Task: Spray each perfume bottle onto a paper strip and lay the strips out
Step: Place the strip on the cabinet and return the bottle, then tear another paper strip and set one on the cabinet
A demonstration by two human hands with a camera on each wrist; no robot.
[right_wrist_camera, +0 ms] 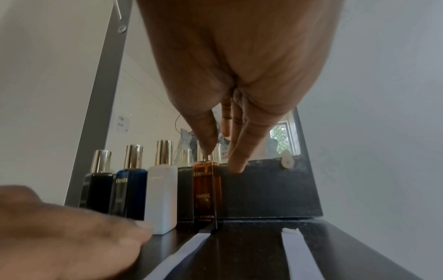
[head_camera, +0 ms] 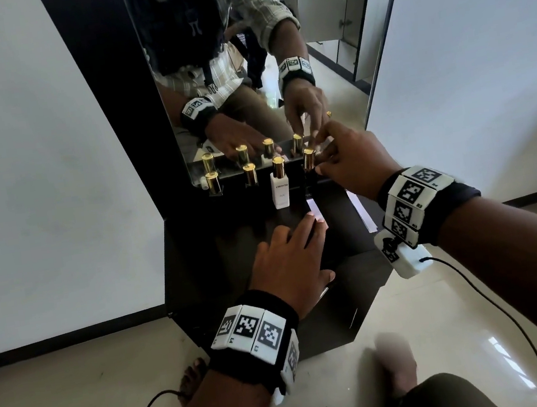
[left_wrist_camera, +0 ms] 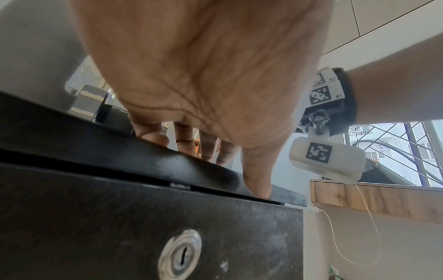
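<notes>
Four gold-capped perfume bottles stand in a row against the mirror: black (right_wrist_camera: 97, 191), blue (right_wrist_camera: 129, 193), white (head_camera: 280, 186) (right_wrist_camera: 161, 197) and amber (head_camera: 308, 160) (right_wrist_camera: 207, 189). My right hand (head_camera: 321, 158) (right_wrist_camera: 219, 151) reaches over the amber bottle, thumb and fingers pinching its gold cap. One white paper strip (head_camera: 316, 212) (right_wrist_camera: 189, 246) lies in front of the bottles. My left hand (head_camera: 301, 250) (left_wrist_camera: 215, 147) lies flat on that strip's near end, fingers straight. A second strip (head_camera: 361, 211) (right_wrist_camera: 299, 253) lies to the right, untouched.
The bottles and strips sit on a dark cabinet top (head_camera: 217, 245) with a keyhole (left_wrist_camera: 179, 252) in its front. A tall mirror (head_camera: 241, 69) rises right behind the bottles. A dark raised ledge (right_wrist_camera: 268, 189) stands beside the amber bottle. Cables trail over the tiled floor (head_camera: 484, 328).
</notes>
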